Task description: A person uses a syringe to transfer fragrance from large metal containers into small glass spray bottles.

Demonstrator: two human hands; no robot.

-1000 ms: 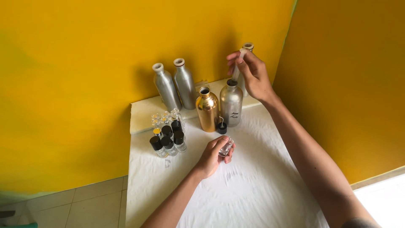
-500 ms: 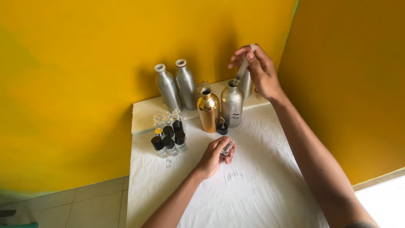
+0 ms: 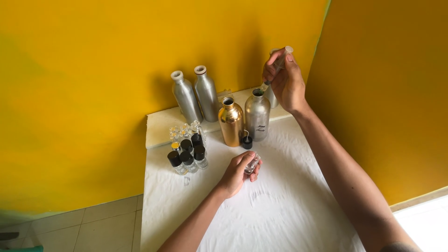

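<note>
A white cloth-covered surface (image 3: pixel 280 210) is filling the lower middle of the frame, set against yellow walls. Near its far edge, at upper centre, a silver metal bottle (image 3: pixel 257 115) is standing upright with its mouth open and dark handwriting on its side; a gold bottle (image 3: pixel 230 121) is standing just beside it to the left, also uncapped. Two more silver bottles (image 3: pixel 196 95) are leaning slightly further left along the wall. A cluster of small black-capped vials (image 3: pixel 187 156) is sitting left of centre, with clear uncapped vials behind them. A small black cap (image 3: pixel 247 142) is lying at the foot of the two front bottles.

The right hand (image 3: pixel 285 81), in the upper right, is pinching a slim clear syringe-like dropper (image 3: pixel 277 66) between closed fingers, its tip pointing down just above the mouth of the silver metal bottle. The left hand (image 3: pixel 240 171), at centre, is curling closed around a small clear glass vial (image 3: pixel 252 164), holding it tilted just above the cloth.
</note>
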